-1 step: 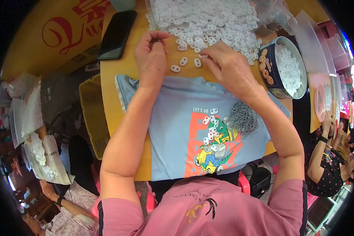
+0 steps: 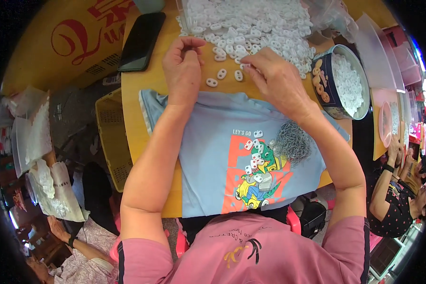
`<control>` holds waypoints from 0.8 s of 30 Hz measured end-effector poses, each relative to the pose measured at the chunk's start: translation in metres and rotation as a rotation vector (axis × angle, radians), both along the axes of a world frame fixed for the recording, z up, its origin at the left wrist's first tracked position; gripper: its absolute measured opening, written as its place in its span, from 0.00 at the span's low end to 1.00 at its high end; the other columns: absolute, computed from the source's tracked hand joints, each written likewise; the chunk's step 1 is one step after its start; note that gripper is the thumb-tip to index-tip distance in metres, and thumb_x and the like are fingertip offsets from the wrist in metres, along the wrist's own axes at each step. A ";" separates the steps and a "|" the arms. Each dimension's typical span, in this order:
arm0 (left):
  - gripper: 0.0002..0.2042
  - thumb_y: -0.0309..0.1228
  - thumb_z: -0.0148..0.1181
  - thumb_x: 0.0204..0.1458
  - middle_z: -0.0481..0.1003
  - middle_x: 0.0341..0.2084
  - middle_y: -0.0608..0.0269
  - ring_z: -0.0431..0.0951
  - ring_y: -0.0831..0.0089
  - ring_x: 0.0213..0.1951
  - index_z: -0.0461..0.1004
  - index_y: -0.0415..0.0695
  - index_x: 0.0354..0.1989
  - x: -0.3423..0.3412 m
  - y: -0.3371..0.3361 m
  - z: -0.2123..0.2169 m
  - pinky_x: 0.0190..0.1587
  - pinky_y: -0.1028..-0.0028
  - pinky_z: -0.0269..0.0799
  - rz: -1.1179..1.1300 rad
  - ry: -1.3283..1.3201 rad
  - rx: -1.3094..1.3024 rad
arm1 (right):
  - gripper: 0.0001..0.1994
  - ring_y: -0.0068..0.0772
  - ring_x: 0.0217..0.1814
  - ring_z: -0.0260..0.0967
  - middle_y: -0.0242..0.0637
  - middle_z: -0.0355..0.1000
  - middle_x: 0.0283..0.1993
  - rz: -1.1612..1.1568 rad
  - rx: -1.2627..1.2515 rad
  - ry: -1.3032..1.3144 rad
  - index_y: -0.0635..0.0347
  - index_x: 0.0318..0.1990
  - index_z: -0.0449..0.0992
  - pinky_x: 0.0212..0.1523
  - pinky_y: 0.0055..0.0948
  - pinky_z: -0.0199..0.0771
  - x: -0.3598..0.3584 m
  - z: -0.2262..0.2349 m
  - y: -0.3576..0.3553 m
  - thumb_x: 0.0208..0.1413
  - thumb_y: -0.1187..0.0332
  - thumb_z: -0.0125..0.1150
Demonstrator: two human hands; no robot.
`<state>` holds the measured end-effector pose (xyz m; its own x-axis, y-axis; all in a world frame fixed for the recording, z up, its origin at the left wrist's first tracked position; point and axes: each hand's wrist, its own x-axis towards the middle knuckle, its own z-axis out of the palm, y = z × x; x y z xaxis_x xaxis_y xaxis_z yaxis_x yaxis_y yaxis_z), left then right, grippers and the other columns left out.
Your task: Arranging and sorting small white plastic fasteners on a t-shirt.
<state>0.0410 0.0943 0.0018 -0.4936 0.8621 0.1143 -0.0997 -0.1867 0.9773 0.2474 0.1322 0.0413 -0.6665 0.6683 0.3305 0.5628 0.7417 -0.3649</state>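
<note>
My left hand [image 2: 183, 73] rests at the back of the wooden table, fingers curled in toward the thumb; whatever they may hold is hidden. To its right, my right hand [image 2: 278, 80] pinches a small white two-hole plastic piece [image 2: 244, 66] between thumb and index finger, at the edge of a large pile of such white pieces [image 2: 251, 23]. Between the hands lie a few loose pieces [image 2: 222, 74] on the table. Under my forearms a blue printed cloth [image 2: 203, 156] is spread, bearing a heap of small grey metal screws or pins [image 2: 292, 142] and several white pieces [image 2: 258, 178].
A black phone [image 2: 142, 41] lies at the back left. On the right, a round tin [image 2: 329, 90] holds more white pieces beside a translucent plastic bin [image 2: 374, 52]. A yellow crate [image 2: 110, 137] stands left of the table. Other people sit at both sides.
</note>
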 end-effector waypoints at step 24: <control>0.09 0.17 0.50 0.55 0.78 0.27 0.57 0.77 0.69 0.31 0.79 0.38 0.35 0.005 0.003 -0.007 0.36 0.72 0.72 0.132 0.371 0.141 | 0.15 0.47 0.40 0.78 0.37 0.73 0.49 0.015 0.169 -0.056 0.51 0.50 0.81 0.35 0.41 0.79 -0.022 -0.002 0.007 0.55 0.75 0.64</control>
<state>0.0457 0.0970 -0.0052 -0.5020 0.7573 0.4177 0.2885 -0.3087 0.9063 0.2250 0.1397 0.0397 -0.6967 0.5962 0.3990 0.5669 0.7984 -0.2030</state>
